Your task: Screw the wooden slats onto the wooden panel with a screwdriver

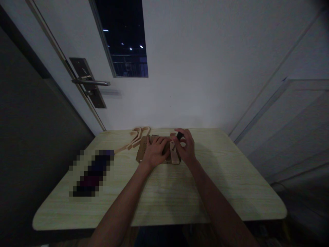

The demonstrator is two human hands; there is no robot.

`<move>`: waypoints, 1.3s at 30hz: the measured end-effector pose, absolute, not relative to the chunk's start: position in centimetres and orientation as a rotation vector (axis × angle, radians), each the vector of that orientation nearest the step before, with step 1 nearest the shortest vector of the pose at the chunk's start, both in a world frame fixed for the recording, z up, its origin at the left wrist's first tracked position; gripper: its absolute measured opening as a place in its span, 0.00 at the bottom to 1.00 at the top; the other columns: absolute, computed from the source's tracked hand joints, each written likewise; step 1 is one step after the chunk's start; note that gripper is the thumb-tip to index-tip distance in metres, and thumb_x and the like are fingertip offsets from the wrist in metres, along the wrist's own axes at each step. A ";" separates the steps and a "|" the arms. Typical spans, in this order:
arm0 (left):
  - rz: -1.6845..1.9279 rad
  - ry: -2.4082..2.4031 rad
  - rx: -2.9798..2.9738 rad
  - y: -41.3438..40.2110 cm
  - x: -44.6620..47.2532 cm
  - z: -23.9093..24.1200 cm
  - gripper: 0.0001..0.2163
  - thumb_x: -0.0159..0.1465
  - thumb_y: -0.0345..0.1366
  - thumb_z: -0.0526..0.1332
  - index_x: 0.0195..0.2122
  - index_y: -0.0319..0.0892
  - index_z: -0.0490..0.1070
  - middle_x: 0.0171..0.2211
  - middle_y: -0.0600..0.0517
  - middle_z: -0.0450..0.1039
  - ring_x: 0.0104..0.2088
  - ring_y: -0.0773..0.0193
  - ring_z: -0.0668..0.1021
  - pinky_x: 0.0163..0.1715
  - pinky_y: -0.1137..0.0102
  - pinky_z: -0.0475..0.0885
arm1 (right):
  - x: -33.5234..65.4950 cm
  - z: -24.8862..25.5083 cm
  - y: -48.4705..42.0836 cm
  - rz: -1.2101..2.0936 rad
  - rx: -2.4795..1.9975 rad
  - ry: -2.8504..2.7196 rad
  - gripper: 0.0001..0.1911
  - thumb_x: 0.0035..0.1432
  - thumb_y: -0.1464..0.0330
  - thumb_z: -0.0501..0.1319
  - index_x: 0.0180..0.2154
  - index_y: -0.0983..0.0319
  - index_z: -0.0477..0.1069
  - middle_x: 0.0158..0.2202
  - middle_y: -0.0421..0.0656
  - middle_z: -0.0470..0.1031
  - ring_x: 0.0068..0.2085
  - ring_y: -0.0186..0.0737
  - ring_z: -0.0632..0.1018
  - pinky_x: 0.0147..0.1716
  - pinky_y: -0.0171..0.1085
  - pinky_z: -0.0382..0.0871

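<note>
A brown board point(142, 151), which looks like thick cardboard with small holes, lies near the back of the table. My left hand point(155, 151) rests on it, fingers spread. A pale wooden piece point(175, 158) with holes lies across the board's right end, beside my left thumb. Above that piece, my right hand point(189, 145) pinches a short black-handled tool point(179, 136) that looks like a small screwdriver. Its thin shaft slants down toward the wood. Whether the tip touches a hole is too small to tell.
Several curved, hook-shaped wooden pieces point(136, 137) lie left of the board. A blurred-out dark object point(92, 175) lies on the table's left side. The pale wood-grain table point(164, 206) stands against a white door with a metal handle point(92, 82).
</note>
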State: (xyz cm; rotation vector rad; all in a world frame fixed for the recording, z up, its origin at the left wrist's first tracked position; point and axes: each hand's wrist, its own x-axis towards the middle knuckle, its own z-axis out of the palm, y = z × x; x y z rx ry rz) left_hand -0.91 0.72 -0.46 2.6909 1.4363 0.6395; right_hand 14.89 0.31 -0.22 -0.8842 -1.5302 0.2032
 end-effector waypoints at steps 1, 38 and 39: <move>0.646 1.433 2.689 0.7 -0.9 -0.5 0.19 0.65 0.41 0.54 0.57 0.50 0.61 0.57 0.49 0.67 0.59 0.52 0.65 0.62 0.38 0.42 | 14.9 -0.1 0.2 0.223 -0.856 -1.534 0.13 0.64 0.62 0.55 0.49 0.56 0.68 0.42 0.46 0.71 0.42 0.39 0.74 0.31 0.36 0.74; 0.642 1.435 2.673 0.7 -0.9 -0.4 0.18 0.65 0.40 0.53 0.56 0.49 0.62 0.58 0.49 0.67 0.60 0.52 0.64 0.61 0.38 0.42 | 14.8 0.1 0.0 0.161 -0.805 -1.525 0.14 0.66 0.65 0.50 0.50 0.52 0.69 0.45 0.45 0.72 0.45 0.40 0.74 0.37 0.39 0.75; 0.647 1.433 2.674 0.7 -0.9 -0.4 0.17 0.65 0.40 0.53 0.56 0.49 0.62 0.58 0.49 0.67 0.60 0.53 0.64 0.61 0.38 0.42 | 14.8 0.1 0.1 0.179 -0.799 -1.529 0.15 0.66 0.66 0.50 0.51 0.52 0.69 0.45 0.44 0.73 0.44 0.39 0.75 0.38 0.39 0.75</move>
